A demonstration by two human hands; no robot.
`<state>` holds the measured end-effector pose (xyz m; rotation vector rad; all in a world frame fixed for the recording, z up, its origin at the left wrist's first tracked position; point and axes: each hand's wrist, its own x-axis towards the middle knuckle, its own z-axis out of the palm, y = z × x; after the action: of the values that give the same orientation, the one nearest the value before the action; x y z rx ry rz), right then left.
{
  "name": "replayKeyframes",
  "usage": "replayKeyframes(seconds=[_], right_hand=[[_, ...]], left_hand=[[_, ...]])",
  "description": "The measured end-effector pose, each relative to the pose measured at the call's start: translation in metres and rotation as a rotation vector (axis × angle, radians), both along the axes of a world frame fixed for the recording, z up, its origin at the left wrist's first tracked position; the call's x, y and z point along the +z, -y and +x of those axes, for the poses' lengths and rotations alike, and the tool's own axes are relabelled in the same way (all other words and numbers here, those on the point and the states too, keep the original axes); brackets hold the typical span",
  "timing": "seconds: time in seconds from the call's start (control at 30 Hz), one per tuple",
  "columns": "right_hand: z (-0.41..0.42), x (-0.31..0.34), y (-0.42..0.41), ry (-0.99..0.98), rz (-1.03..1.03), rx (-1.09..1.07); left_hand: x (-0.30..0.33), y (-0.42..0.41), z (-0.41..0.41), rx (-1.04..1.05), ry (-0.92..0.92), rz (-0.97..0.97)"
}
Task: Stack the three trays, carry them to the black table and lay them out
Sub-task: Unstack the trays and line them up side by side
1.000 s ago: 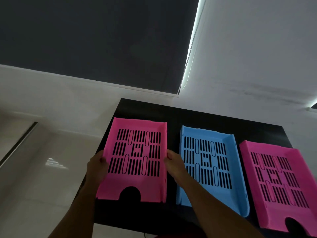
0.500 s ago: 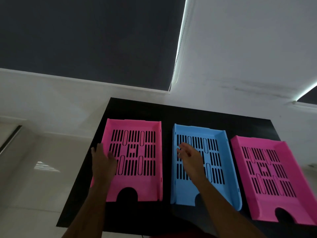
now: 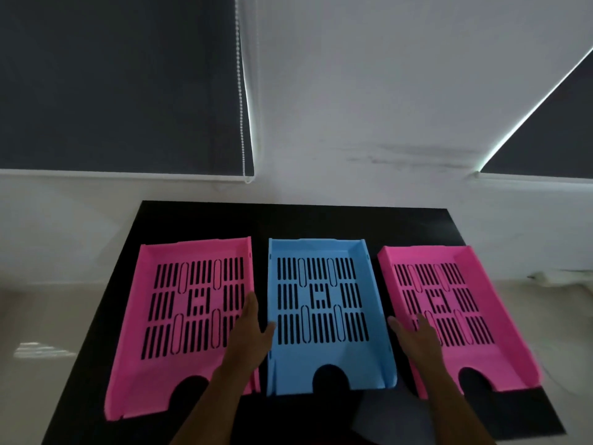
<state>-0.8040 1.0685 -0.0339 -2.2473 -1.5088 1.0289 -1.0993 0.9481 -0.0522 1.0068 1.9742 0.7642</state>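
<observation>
Three slotted trays lie side by side on the black table (image 3: 321, 220): a pink tray (image 3: 154, 364) on the left, a blue tray (image 3: 353, 354) in the middle, a second pink tray (image 3: 507, 358) on the right. My left hand (image 3: 250, 338) hovers over the gap between the left pink tray and the blue tray, fingers spread, holding nothing. My right hand (image 3: 417, 338) is over the gap between the blue tray and the right pink tray, fingers apart, also empty.
The table stands against a white wall (image 3: 369, 107) with dark roller blinds (image 3: 122, 81) at left and upper right. Pale glossy floor (image 3: 48, 332) lies to the left of the table. A bead cord (image 3: 240, 91) hangs beside the left blind.
Both hands let go of the left pink tray and moved right, now flanking the blue tray. The view shifted so that all three trays are centred.
</observation>
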Motion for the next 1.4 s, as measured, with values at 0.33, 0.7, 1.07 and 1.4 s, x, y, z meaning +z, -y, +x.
replayKeyframes(seconds=[0.33,0.7,1.07,1.4], right_hand=[[-0.011,-0.007,-0.010,-0.222,0.025,0.259],[0.006,-0.040,-0.028,-0.262,-0.041,0.426],[-0.006,-0.026,-0.032,-0.220,-0.020,0.444],[-0.022,-0.034,-0.067,-0.202,-0.001,0.424]], left_hand=[[0.014,-0.014,0.029,0.096,-0.003,-0.008],[0.011,-0.021,0.037,0.150,-0.032,-0.052],[0.003,-0.025,0.033,0.137,-0.022,-0.050],[0.000,-0.061,0.015,0.098,-0.004,-0.016]])
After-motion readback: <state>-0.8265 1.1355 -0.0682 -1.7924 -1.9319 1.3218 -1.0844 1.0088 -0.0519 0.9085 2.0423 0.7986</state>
